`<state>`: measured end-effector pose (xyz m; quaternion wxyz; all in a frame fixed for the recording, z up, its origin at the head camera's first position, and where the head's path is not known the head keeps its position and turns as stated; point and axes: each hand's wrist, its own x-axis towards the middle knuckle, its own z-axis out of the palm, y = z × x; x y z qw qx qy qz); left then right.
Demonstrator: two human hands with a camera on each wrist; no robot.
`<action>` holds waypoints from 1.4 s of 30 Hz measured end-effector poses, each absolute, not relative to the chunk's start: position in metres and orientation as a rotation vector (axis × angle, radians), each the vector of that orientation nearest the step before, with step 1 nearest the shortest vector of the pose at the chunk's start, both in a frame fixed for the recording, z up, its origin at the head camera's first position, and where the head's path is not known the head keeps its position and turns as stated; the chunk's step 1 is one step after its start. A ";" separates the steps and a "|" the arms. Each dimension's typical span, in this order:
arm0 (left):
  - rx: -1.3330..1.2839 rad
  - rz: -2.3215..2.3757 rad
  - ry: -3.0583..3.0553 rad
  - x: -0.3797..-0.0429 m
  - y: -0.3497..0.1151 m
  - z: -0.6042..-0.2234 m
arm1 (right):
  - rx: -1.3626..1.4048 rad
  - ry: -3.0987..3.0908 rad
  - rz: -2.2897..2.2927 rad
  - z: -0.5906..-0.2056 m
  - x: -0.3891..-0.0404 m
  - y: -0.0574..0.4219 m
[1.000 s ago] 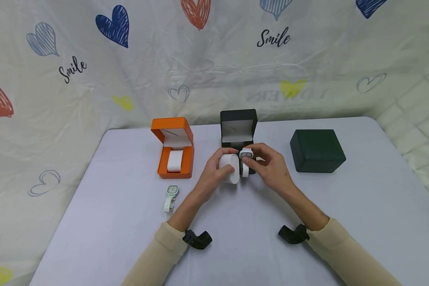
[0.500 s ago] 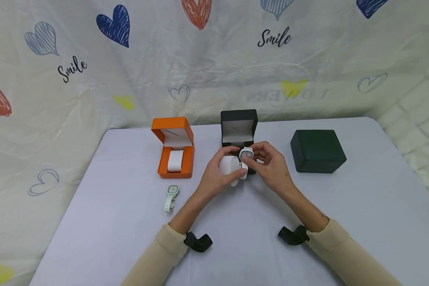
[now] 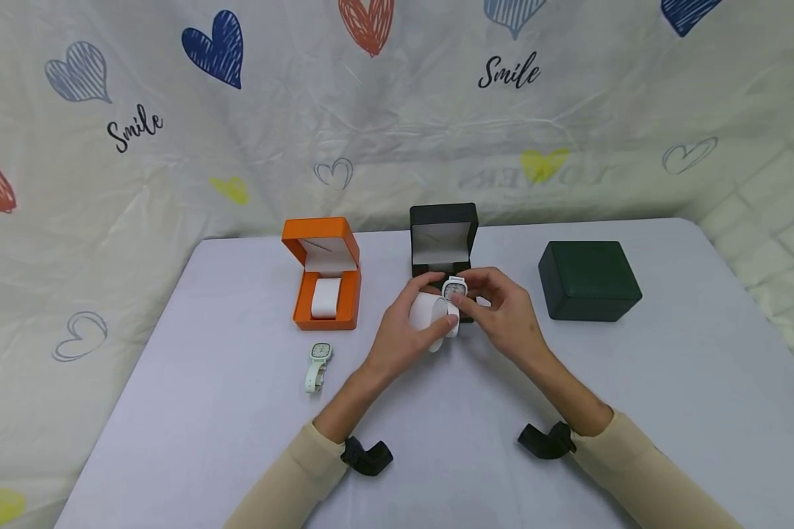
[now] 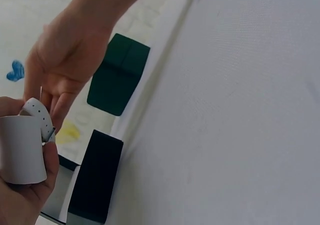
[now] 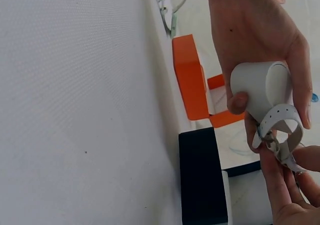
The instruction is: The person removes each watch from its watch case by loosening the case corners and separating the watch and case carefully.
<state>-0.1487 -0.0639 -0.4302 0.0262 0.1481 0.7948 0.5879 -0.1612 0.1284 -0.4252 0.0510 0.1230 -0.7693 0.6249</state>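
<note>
Over the front of an open black watch box [image 3: 444, 220], my left hand [image 3: 397, 334] grips a white watch cushion [image 3: 423, 311], a rounded hollow-looking roll. A white wristwatch [image 3: 454, 287] is pinched at its case by my right hand [image 3: 506, 312]. Its strap [image 5: 281, 114] is buckled into a loop, with a row of holes, and lies right beside the cushion's end in the right wrist view. The left thumb reaches across to the strap. Whether the cushion's edge enters the loop, I cannot tell. Much of the black box's base is hidden behind the hands.
An open orange watch box [image 3: 353, 297] with a white cushion [image 3: 326, 297] inside stands left. In front of it lies a pale green watch [image 3: 317, 366]. A closed dark green box [image 3: 590, 281] sits right on the white-covered table [image 3: 675, 411]. A printed curtain hangs behind.
My left thumb has shifted from the cushion's end across to the watch strap. The cushion has tilted and moved slightly right and nearer. My right hand keeps its pinch on the watch.
</note>
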 end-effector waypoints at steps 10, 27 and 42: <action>0.447 1.825 2.455 -0.140 -0.064 -0.431 | 0.344 -2.327 1.874 -0.426 -0.156 0.131; 0.359 1.831 2.463 -0.130 -0.063 -0.432 | 0.302 -2.478 1.602 -0.428 -0.142 0.128; 0.336 1.824 2.410 -0.120 -0.063 -0.427 | 0.314 -2.436 1.747 -0.428 -0.137 0.131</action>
